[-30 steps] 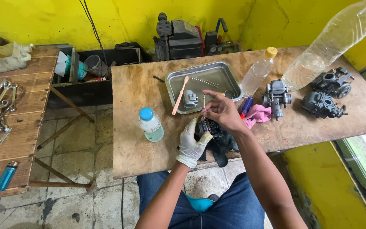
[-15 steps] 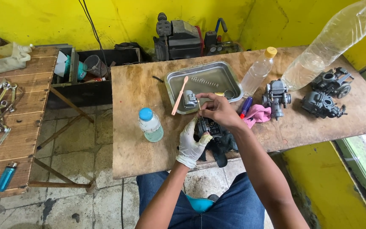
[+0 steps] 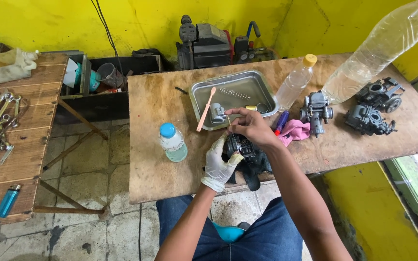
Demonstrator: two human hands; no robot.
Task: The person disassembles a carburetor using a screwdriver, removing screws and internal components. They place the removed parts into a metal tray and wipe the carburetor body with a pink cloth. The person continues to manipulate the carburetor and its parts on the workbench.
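while the gloved left hand [image 3: 220,163] grips the carburetor [image 3: 240,145] near the table edge [image 3: 180,195], the right hand [image 3: 250,126] pinches a thin pin [image 3: 229,120].

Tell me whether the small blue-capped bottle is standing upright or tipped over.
Upright. The small bottle stands on its base on the wooden table, blue cap on top, left of the gloved left hand.

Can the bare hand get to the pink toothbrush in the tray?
Probably yes. The right hand sits just beside the metal tray, and the pink toothbrush leans over its near edge with nothing covering it.
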